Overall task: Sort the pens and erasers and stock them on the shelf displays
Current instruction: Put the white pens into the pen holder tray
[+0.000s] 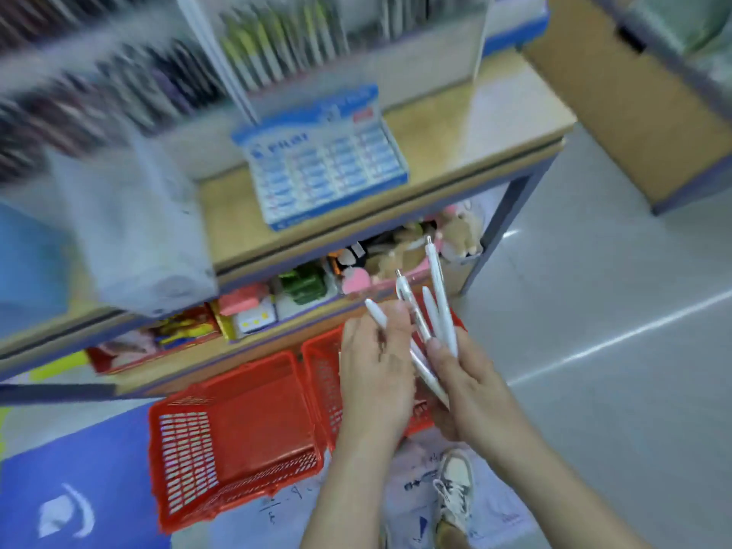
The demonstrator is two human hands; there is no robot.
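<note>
My right hand (467, 386) grips a fan of several white pens (437, 287), their tips pointing up and away. My left hand (376, 370) holds one more white pen (375, 314) right beside that bunch, its fingers touching the others. Both hands hover above the right one of two red plastic baskets (325, 374). A blue and white box of erasers (325, 160) sits on the wooden shelf (455, 128). Behind it, blurred pen displays (273, 45) stand in clear holders.
The left red basket (233, 429) lies on the floor, looking bare inside. A lower shelf (253, 350) carries small stationery boxes and plush toys (412, 247). A cardboard box (618, 93) stands at the right. My shoe (455, 489) rests on printed paper.
</note>
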